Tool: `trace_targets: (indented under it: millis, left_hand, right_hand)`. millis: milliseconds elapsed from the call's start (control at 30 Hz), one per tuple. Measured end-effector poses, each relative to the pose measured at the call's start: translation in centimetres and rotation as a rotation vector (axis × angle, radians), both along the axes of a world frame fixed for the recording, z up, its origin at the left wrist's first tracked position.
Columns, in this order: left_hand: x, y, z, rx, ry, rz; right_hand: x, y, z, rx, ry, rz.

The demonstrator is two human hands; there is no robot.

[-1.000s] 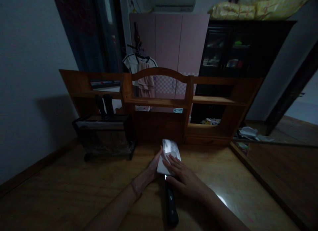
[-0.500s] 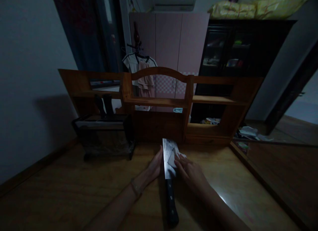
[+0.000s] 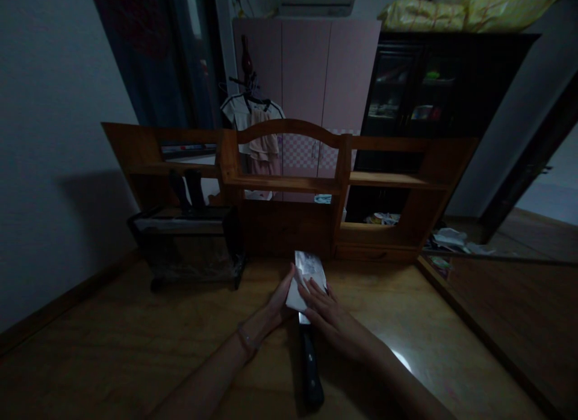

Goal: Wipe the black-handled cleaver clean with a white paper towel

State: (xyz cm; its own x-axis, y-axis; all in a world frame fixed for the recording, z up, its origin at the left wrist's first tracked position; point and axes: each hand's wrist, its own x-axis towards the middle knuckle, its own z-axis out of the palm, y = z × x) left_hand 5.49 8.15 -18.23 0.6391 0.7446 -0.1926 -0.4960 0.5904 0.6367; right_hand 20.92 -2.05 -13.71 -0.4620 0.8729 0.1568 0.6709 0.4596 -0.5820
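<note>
A cleaver (image 3: 310,363) with a broad metal blade and a black riveted handle points away from me above the table, its handle toward me. My left hand (image 3: 279,299) grips the blade's left edge, thumb uppermost; its other fingers are mostly hidden. Over the middle of the blade lies a folded white tissue or cloth (image 3: 294,298). My right hand (image 3: 332,314) presses this onto the metal with its fingers laid across it, and some fingertips curl round the blade's right side.
On the left stands a dark knife block (image 3: 187,248) with two black-handled tools upright in it. A wooden shelf unit (image 3: 289,182) runs along the back of the wooden table (image 3: 217,366). A raised rim (image 3: 478,332) borders the table's right side.
My right hand has slid the white tissue or cloth left across the blade, so it now reaches the left edge near my left hand. The cleaver stays almost in place.
</note>
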Motion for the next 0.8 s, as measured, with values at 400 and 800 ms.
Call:
trace_targets:
  millis: [400,800]
  left_hand:
    - [0.2,-0.9,1.4,0.078,-0.123,-0.094]
    - [-0.3,-0.2,-0.2,0.055,0.02,-0.084]
  right_hand:
    - [0.8,0.7,-0.5,0.195,-0.141,-0.236]
    - [0.2,0.2,0.9,0.141,-0.037,0.023]
